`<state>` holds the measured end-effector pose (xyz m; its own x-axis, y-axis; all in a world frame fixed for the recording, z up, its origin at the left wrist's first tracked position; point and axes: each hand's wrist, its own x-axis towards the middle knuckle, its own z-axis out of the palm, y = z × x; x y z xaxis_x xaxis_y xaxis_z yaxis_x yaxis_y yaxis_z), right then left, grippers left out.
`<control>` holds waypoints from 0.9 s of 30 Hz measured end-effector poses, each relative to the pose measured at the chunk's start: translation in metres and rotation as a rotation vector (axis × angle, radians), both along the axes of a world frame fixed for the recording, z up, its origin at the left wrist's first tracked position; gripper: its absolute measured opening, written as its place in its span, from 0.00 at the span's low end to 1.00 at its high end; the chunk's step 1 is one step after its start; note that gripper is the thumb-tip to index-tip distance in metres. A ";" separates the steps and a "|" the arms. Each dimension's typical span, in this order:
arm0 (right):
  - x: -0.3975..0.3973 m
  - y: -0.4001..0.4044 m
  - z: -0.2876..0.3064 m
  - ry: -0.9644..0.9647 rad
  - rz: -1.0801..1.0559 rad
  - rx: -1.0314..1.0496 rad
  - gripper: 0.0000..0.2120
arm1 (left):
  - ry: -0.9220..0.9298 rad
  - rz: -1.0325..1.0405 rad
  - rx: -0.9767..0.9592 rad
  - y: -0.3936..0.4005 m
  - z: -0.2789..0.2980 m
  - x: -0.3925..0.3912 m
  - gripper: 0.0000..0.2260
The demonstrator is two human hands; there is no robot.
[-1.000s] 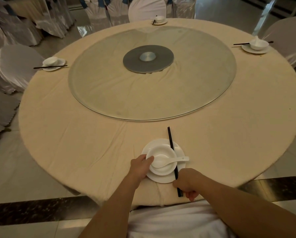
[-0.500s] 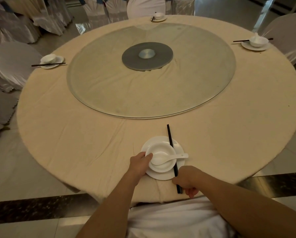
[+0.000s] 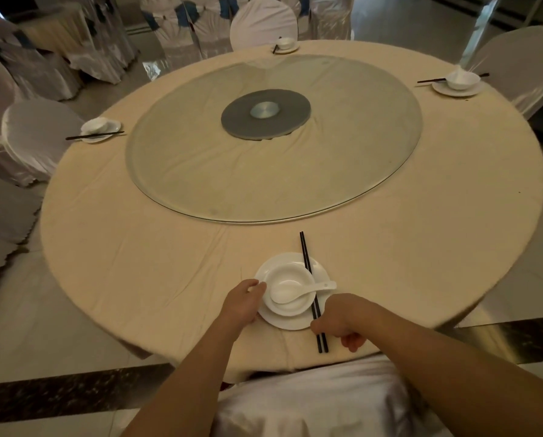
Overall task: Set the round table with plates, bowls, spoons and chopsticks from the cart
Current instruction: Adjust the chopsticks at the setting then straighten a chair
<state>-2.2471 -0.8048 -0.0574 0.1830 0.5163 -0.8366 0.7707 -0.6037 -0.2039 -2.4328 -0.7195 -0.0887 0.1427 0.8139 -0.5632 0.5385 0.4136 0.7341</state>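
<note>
At the near edge of the round table [image 3: 169,263] sits a white plate [image 3: 295,321] with a white bowl [image 3: 290,279] on it and a white spoon [image 3: 298,290] lying in the bowl. Black chopsticks [image 3: 305,250] lie across the plate's right side, pointing toward the table's centre. My left hand [image 3: 243,302] holds the left rim of the plate and bowl. My right hand [image 3: 339,320] pinches the near end of the chopsticks. Three more settings stand at the left [image 3: 100,129], far [image 3: 285,45] and right [image 3: 458,82] of the table.
A large glass turntable [image 3: 200,171] with a grey hub [image 3: 265,115] fills the table's middle. White-covered chairs stand at the left [image 3: 33,137], far side [image 3: 264,22] and right [image 3: 522,64]. A white chair cover [image 3: 311,402] lies right below me.
Both hands keep their holds on the plate and chopsticks. The view has shifted slightly; the chopsticks' near end shows a little more beyond my right hand.
</note>
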 end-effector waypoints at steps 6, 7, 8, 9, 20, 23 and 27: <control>0.014 0.002 0.039 -0.009 -0.009 0.239 0.14 | 0.453 -0.251 0.396 0.004 0.029 -0.003 0.25; 0.017 0.003 0.047 -0.040 -0.027 0.328 0.14 | 0.549 -0.312 0.475 0.005 0.039 0.000 0.25; 0.020 0.005 0.055 -0.105 -0.024 0.420 0.15 | 0.666 -0.372 0.581 0.006 0.049 0.003 0.24; 0.023 0.006 0.063 -0.205 -0.004 0.511 0.17 | 0.779 -0.421 0.700 0.008 0.059 0.007 0.23; 0.067 -0.032 0.106 -0.781 0.124 0.822 0.27 | 0.701 -0.525 1.136 0.009 0.098 0.032 0.20; 0.076 -0.052 0.115 -0.820 0.097 0.823 0.29 | 0.696 -0.551 1.074 0.003 0.094 0.042 0.21; 0.092 -0.067 0.120 -0.819 0.027 0.806 0.28 | 0.710 -0.591 1.073 -0.003 0.095 0.062 0.22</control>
